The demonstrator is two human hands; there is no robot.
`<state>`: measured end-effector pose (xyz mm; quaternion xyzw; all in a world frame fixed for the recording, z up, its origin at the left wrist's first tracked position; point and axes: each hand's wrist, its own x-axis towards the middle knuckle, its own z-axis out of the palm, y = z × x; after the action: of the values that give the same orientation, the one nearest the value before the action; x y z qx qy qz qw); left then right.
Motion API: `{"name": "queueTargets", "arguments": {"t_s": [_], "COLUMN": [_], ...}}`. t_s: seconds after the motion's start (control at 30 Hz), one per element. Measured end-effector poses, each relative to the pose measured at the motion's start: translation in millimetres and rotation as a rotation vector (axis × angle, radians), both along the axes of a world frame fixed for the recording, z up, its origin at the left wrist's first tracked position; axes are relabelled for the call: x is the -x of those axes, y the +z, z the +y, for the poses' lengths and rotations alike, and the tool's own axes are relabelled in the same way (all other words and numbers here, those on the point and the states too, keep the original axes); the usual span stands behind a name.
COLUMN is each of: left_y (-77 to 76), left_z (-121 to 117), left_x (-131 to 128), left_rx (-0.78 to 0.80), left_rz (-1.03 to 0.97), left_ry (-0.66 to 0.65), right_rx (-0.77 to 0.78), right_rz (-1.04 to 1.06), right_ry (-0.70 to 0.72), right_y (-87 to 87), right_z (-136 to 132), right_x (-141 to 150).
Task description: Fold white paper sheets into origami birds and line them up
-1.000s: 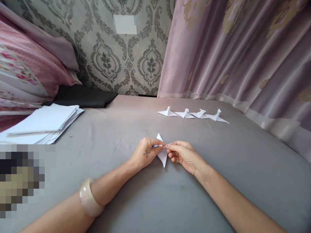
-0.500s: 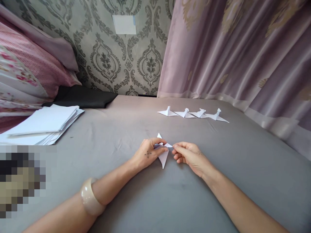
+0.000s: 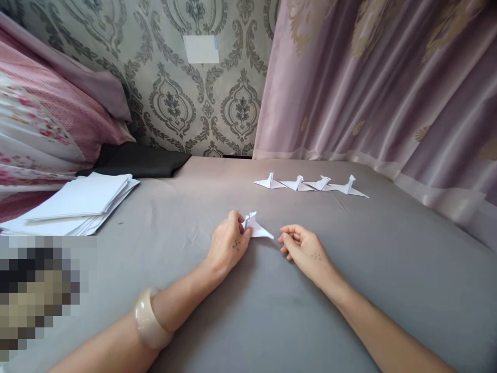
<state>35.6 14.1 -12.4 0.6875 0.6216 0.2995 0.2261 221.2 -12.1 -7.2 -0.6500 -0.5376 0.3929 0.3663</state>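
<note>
At the near left, a pale glossy bangle is worn on the left forearm, and the lower left corner is covered by a pixelated patch. The grey cloth-covered surface is crossed by both forearms. By the left hand, a white folded paper figure is held near the middle of the surface, its grip clamped on the figure's left part between thumb and fingers; part of the paper is hidden by the hand. One pointed end of the figure is directed toward the right hand, which is held just beside that tip, apart from it, with its fingers loosely curled and its grip slightly parted. Small dark marks are seen on the backs of both hands. Farther left, a stack of white paper is laid with its edges uneven, and behind it a black cloth is spread. Farther right, four white folded figures are set in a row, close together. Beyond, the patterned wall, bearing a white sheet, is flanked by pink floral fabric and a mauve curtain.
</note>
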Motion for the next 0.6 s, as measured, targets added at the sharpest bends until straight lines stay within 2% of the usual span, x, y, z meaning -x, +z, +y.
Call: {"name": "queueTargets", "arguments": {"t_s": [0.13, 0.2, 0.27, 0.33, 0.5, 0.6], "left_y": [11.3, 16.0, 16.5, 11.9, -8.8, -13.6], "left_z": [-5.0, -5.3, -2.1, 3.4, 13.2, 14.0], "left_x": [-1.4, 0.3, 4.6, 10.5, 18.9, 19.1], "left_rx": [0.092, 0.061, -0.018, -0.093, -0.228, -0.253], "left_rz": [-0.182, -0.173, -0.097, -0.012, 0.126, 0.183], "left_ry": [0.023, 0.071, 0.092, 0.037, -0.248, -0.3], "right_rx": [-0.335, -0.491, -0.572, -0.582, -0.522, -0.5], "right_rz": [-0.285, -0.396, -0.495, -0.592, -0.768, -0.799], "right_ry": [0.115, 0.187, 0.254, 0.32, 0.448, 0.478], "right_y": [-5.5, -5.8, -5.5, -5.0, -3.1, -1.0], "right_z": [-4.4, -7.4, -10.7, -14.4, -22.9, -24.6], "right_x": [0.8, 2.6, 5.8, 10.1, 19.3, 20.8]}}
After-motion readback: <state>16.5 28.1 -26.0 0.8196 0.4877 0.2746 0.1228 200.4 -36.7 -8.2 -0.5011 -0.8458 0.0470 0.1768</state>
